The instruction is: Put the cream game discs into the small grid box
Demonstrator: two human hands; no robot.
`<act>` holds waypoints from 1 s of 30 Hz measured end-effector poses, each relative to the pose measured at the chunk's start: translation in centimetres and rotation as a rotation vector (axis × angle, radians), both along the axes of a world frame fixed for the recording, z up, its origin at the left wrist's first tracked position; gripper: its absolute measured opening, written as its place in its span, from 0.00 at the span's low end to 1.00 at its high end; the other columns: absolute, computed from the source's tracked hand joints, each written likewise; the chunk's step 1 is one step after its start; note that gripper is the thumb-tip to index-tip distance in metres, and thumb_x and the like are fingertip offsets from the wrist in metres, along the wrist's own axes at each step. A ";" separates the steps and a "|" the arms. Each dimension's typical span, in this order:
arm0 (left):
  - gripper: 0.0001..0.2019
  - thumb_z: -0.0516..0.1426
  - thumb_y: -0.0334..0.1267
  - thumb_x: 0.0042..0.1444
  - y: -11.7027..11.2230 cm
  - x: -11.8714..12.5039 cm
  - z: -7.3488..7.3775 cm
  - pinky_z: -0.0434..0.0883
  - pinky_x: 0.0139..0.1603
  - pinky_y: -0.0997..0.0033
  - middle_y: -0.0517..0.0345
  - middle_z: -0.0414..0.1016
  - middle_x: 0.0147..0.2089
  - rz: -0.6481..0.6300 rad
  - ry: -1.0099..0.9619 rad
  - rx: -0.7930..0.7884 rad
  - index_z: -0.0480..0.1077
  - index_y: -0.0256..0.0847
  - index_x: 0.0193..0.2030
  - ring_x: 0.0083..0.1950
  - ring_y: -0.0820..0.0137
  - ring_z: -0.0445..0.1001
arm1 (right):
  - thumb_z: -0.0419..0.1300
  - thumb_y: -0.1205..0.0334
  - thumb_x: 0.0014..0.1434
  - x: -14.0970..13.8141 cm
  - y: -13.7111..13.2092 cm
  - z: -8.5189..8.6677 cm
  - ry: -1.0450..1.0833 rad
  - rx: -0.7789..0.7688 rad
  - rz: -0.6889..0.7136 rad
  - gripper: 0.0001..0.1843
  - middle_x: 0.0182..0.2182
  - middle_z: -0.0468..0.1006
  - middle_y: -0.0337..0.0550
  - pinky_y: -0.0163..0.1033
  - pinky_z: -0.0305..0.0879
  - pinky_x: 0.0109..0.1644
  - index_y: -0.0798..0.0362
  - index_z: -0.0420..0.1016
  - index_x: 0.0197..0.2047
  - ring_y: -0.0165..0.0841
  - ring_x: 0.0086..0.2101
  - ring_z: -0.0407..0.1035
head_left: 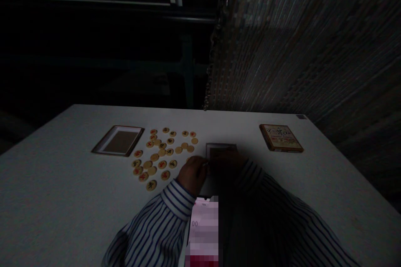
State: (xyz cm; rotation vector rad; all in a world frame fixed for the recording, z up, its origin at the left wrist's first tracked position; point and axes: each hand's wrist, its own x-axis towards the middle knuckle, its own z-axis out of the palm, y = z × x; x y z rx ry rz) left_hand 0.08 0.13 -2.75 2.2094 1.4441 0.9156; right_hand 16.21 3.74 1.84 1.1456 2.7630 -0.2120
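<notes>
My left hand point(191, 174) rests near the middle of the table with its fingers curled in a pinch. What it pinches, if anything, is too dark to name. My right hand point(228, 163) lies in deep shadow beside it, its fingers not distinguishable. Both hands are at a shallow tray or box part point(221, 146), whose pale far rim shows while the rest is dark or covered. Left of my hands, several round xiangqi pieces point(162, 164) are scattered, some with red or black characters, others plain side up.
An open shallow box part point(119, 142) lies at the table's left. A printed box or lid point(280, 137) lies at the right. Below my left wrist is a lit phone screen point(203, 225). A beaded string curtain point(266, 50) hangs behind the white table point(62, 183).
</notes>
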 end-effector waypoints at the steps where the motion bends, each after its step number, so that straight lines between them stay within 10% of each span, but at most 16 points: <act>1: 0.11 0.50 0.29 0.51 0.0 0.0 -0.1 0.69 0.42 0.66 0.52 0.73 0.38 -0.003 0.002 0.005 0.70 0.38 0.39 0.41 0.68 0.70 | 0.52 0.58 0.55 0.0 0.0 0.0 -0.008 -0.009 0.003 0.11 0.36 0.75 0.43 0.36 0.55 0.37 0.49 0.74 0.35 0.34 0.39 0.67; 30: 0.09 0.52 0.30 0.49 0.0 0.0 -0.2 0.70 0.40 0.66 0.51 0.74 0.36 0.051 0.016 -0.002 0.68 0.36 0.38 0.39 0.67 0.72 | 0.53 0.57 0.55 0.2 0.5 -1.6 0.056 -0.041 0.035 0.12 0.34 0.76 0.43 0.36 0.55 0.36 0.48 0.76 0.37 0.33 0.36 0.67</act>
